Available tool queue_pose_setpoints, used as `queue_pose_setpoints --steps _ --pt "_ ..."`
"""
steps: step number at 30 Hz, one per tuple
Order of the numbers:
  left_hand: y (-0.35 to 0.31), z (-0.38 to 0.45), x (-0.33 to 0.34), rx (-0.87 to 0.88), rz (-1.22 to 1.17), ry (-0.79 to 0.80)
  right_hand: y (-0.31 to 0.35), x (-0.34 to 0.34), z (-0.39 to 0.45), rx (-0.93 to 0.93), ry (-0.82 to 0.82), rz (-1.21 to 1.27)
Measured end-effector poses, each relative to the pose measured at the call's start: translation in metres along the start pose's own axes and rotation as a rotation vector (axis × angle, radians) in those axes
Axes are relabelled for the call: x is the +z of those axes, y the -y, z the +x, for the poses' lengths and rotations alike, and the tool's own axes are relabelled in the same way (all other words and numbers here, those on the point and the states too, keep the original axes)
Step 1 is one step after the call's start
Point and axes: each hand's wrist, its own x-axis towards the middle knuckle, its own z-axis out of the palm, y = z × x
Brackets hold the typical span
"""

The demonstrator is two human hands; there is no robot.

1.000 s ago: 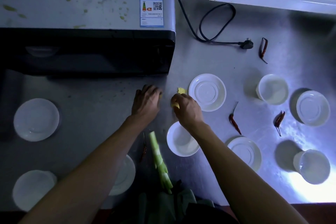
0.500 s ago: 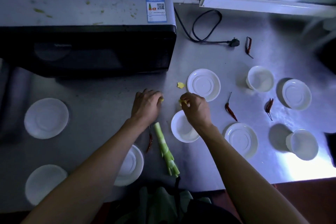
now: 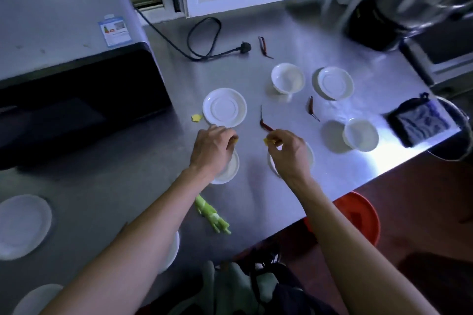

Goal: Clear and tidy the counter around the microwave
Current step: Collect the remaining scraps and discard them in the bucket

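The steel counter [image 3: 294,33] beside the microwave [image 3: 64,64] is mid-clearing. Each hand, left hand [image 3: 212,146] and right hand [image 3: 288,148], pinches a yellow scrap [image 3: 268,141]. Next, likely, the loose scrap [image 3: 196,117] (near the saucer [image 3: 224,107]), then binning all three.

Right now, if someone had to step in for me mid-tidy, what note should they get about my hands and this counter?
Left hand: pinching a small yellow scrap, held over a white dish.
Right hand: pinching another yellow scrap, right beside a red chili.
Still loose on the steel counter: a third yellow scrap by the saucer near the microwave, a green stalk at the front edge, two more chilies, scattered white saucers and cups, and the unplugged cord.
Done: two scraps picked up.
Left: bin the scraps, then gather the chilies, stalk and dishes.
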Motion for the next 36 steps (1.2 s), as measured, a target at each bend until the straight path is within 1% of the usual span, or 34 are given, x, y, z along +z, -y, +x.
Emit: queue_pose_setpoints --steps 4,9,14,17,21,25,30,36 --pt "-0.061 0.005 0.035 0.146 -0.007 0.050 -0.052 -0.042 -0.026 0.084 -0.077 0.042" --pt "-0.149 -0.009 0.090 0.218 0.002 0.151 -0.135 -0.098 -0.075 0.165 -0.126 0.025" --pt "-0.241 -0.027 0.148 0.317 0.066 0.255 -0.214 -0.157 -0.133 0.251 -0.180 0.002" --pt "-0.292 -0.037 0.181 0.362 0.089 0.313 -0.253 -0.186 -0.166 0.291 -0.193 0.009" --pt "-0.346 -0.047 0.214 0.425 0.106 0.392 -0.298 -0.213 -0.198 0.411 -0.210 0.020" --pt "-0.381 -0.051 0.238 0.503 0.140 0.481 -0.335 -0.229 -0.227 0.545 -0.225 0.032" --pt "-0.403 -0.055 0.270 0.559 0.176 0.590 -0.367 -0.239 -0.257 0.681 -0.254 0.065" --pt "-0.418 -0.040 0.314 0.572 0.170 0.731 -0.398 -0.239 -0.257 0.790 -0.207 0.051"
